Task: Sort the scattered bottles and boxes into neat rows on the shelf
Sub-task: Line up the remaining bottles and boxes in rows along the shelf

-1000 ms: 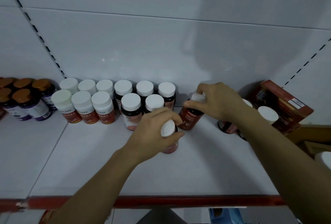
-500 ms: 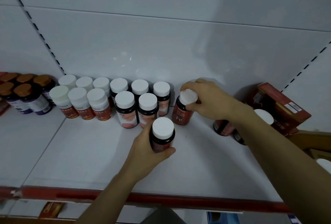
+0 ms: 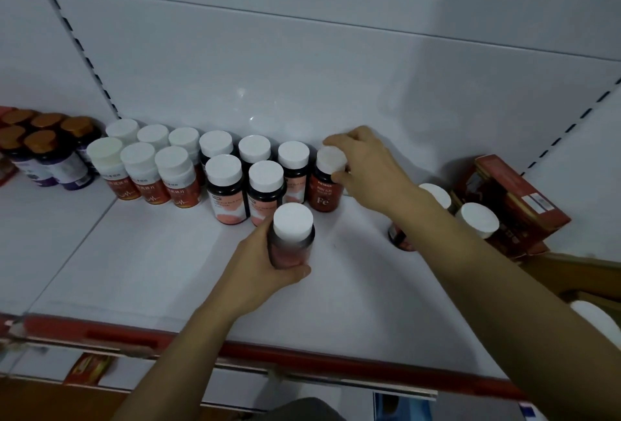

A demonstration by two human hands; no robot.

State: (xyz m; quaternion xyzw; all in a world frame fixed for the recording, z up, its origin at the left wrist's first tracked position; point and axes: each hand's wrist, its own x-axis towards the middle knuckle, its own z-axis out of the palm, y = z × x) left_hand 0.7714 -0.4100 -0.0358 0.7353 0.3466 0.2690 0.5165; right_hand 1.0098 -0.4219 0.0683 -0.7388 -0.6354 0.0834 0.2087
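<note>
We stood at a white shelf (image 3: pixel 161 272) with a red front lip. The largest loose piece on it was a red box (image 3: pixel 514 198), lying tilted at the far right, well apart from the rows. Along the back wall stood the ordered blocks: gold-capped purple bottles (image 3: pixel 50 158) at the left, then white bottles with red labels (image 3: pixel 144 171), then dark pink-label bottles (image 3: pixel 228 188), three behind and two in front. Two white-capped strays (image 3: pixel 477 220) stood near the box, beyond our right forearm.

Our left hand (image 3: pixel 255 272) had fingers and thumb curled round the body of a single pink-label bottle (image 3: pixel 291 239). It was upright, just in front of the open third place in the front rank. Its base was blurred, so we could not tell whether it sat on the shelf or hung just above it. Our right hand (image 3: pixel 369 168) pinched the white cap of the Fe bottle (image 3: pixel 326 185) between thumb and fingertips. That bottle stood at the right end of the back rank, just beside the last pink-label one.

We judged the step to be seating both. The single bottle wanted a straight push back until its side met its neighbour, label forward, with the grip low so the rank did not topple. The Fe bottle, held only by its cap, looked liable to tip, so it needed squaring before release.
</note>
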